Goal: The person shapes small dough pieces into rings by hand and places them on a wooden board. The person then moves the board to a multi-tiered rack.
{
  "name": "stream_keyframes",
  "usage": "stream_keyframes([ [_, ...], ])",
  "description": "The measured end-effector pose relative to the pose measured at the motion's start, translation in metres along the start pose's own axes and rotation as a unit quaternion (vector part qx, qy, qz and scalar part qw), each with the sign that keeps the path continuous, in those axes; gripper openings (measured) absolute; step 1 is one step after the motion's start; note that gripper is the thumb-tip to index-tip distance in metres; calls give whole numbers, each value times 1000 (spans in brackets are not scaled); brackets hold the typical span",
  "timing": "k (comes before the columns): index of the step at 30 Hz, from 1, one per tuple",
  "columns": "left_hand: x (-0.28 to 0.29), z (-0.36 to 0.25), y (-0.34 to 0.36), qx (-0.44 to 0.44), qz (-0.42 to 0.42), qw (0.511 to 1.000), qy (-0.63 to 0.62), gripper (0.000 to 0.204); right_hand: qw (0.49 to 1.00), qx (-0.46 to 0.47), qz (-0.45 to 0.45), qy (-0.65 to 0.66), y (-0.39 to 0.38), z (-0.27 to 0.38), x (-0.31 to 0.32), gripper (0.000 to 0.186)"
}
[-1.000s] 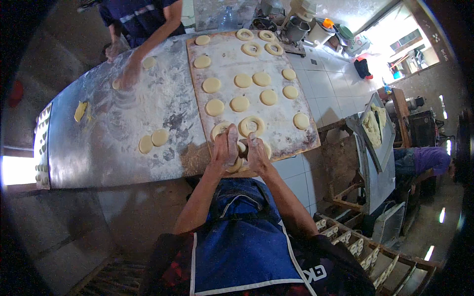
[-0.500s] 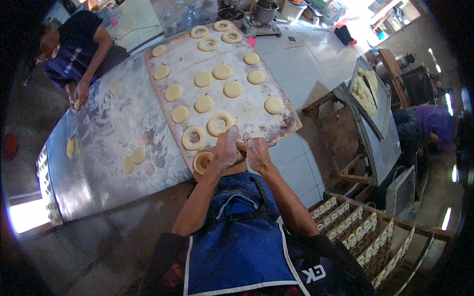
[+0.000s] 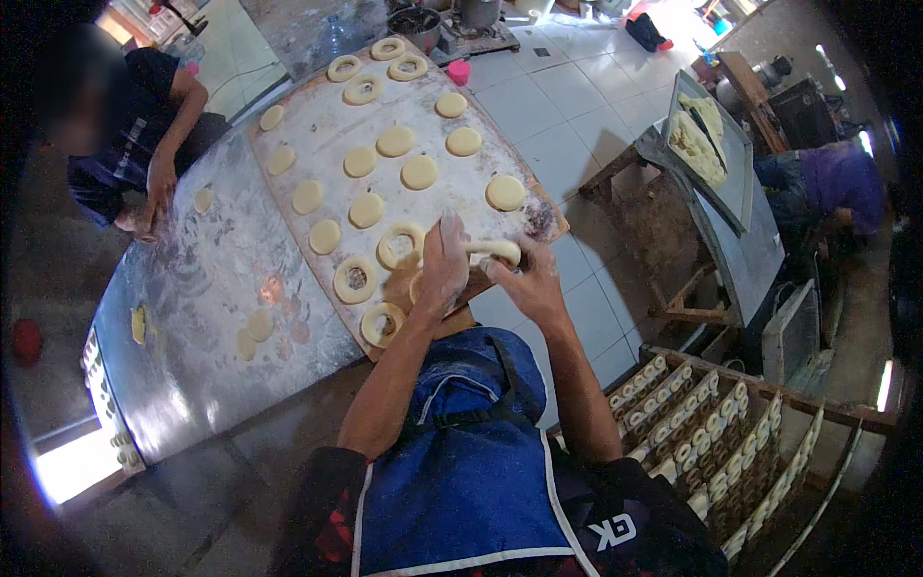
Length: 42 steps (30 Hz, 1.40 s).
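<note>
Between my two hands a pale dough ring is held up over the near right part of the floured board. My left hand grips its left end, fingers pointing up. On the other end, my right hand is closed round the dough, its fingers slightly blurred. Beside my left hand lie shaped dough rings, and one more is partly hidden behind that hand. Farther up the board sit several flat dough discs, with more rings at the far end.
Left of the board, a floured metal table carries a few dough discs. A co-worker stands at its far left side. A tray of dough rests on a stand at right. A rack of dough rings stands at lower right.
My hands have moved apart and a little to the right, so the dough ring now shows stretched between them. The whole view has shifted slightly.
</note>
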<state>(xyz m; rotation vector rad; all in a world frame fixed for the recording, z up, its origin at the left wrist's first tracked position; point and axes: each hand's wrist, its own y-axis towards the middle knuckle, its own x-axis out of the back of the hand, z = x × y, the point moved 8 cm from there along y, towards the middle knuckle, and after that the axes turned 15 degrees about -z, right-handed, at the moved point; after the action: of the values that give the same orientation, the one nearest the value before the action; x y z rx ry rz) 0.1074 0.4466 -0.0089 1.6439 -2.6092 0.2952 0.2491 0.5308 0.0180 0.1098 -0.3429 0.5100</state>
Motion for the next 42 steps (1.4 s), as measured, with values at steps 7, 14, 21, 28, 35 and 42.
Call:
stream_keyframes([
  [7,-6,-17,2,-137,85,885,438,41,978,31,-82,-189,-12,-10,23,68],
  [14,-8,-17,-14,-234,83,910,331,31,939,221,-139,-225,52,-2,19,44],
  [21,-5,-14,-12,-267,56,916,294,27,889,280,-10,-363,100,-44,-48,56],
  [28,23,-38,-18,-250,26,932,260,33,914,117,59,-385,138,-57,-29,45],
  [35,273,-17,9,-175,-195,947,188,22,993,29,108,-43,59,38,-68,35],
  [42,474,26,-23,-92,-376,897,211,20,921,197,310,-128,-86,99,-288,33],
])
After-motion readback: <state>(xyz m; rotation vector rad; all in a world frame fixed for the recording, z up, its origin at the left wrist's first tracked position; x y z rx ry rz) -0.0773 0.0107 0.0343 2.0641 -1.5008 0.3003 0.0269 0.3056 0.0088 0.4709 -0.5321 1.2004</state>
